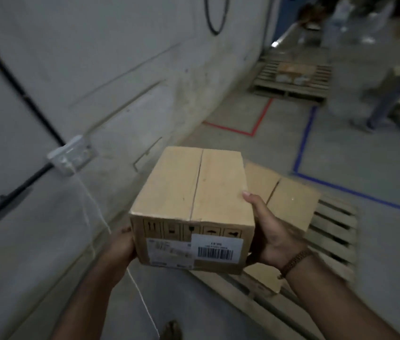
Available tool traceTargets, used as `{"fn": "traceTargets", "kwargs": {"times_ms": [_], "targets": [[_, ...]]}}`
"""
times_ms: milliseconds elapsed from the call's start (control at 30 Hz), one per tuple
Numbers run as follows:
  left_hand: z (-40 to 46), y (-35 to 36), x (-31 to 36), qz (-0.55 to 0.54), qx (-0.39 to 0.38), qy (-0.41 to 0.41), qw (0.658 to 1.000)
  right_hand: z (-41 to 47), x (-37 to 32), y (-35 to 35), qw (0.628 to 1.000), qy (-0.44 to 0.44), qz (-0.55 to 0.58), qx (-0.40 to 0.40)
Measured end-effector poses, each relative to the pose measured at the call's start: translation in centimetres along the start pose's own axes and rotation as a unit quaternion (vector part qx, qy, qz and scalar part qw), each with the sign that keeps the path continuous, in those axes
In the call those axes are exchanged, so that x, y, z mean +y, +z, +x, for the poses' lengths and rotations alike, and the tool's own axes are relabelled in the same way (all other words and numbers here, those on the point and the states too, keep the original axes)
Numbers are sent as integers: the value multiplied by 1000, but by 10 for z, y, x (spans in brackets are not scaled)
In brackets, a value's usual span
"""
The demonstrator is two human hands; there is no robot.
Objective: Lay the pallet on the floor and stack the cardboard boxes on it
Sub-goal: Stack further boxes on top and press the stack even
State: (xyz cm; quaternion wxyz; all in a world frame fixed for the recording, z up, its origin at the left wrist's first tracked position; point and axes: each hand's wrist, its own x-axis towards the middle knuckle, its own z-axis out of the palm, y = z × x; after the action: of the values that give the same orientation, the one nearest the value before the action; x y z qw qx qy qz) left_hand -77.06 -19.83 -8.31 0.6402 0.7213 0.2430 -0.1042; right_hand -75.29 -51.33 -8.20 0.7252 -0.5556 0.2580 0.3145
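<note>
One plain brown cardboard box (289, 200) is already sitting on the slatted pale wooden pallet (333, 231) lying on the grey concrete floor (365, 163); a second is arriving.
Both hands are clamping the taped, barcode-labelled brown cardboard carton (191, 204): right hand (272, 234) curling round its side, thumb reaching over the smooth top; left hand (120, 246) gripping the opposite side, fingers hidden. Beyond the right fingertips, bare slats are waiting.

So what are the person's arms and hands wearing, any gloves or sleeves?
No gloves: both hands, left and right, are bare. Both forearms are bare too, with no sleeves in view. The right wrist wears a brown beaded bracelet. No ring or watch shows, though the picture is somewhat blurred.
</note>
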Motion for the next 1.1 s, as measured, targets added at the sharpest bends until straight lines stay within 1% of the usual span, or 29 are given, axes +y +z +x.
{"fn": "traceTargets", "kwargs": {"times_ms": [67,133,233,333,433,500,600,633,733,767,833,900,1000,1100], "targets": [[37,-7,6,59,-85,3,995,23,6,5,999,-8,20,35],[72,-10,5,92,-165,-10,982,41,11,13,997,-6,32,65],[116,-10,-4,165,-236,-20,957,69,22,21,991,-15,79,108],[148,-3,-21,255,-295,-18,921,100,43,17,984,-8,117,135],[175,27,-45,287,-312,-43,905,144,79,-2,977,7,168,134],[199,57,-72,293,-320,-25,901,184,109,-20,972,9,184,145],[264,90,-159,325,-320,12,890,257,164,-61,965,-17,183,188],[292,101,-193,336,-317,21,887,285,185,-77,964,-36,178,194],[365,133,-281,349,-339,68,871,360,247,-115,959,-111,152,211],[388,143,-310,349,-343,76,869,384,268,-127,957,-135,156,205],[428,159,-367,329,-330,64,882,429,306,-143,951,-175,174,188],[458,175,-417,331,-339,70,878,467,343,-155,941,-209,179,195],[489,191,-464,314,-336,88,884,507,372,-165,933,-231,169,220],[505,201,-492,307,-353,113,877,527,372,-178,945,-203,143,215]]}}
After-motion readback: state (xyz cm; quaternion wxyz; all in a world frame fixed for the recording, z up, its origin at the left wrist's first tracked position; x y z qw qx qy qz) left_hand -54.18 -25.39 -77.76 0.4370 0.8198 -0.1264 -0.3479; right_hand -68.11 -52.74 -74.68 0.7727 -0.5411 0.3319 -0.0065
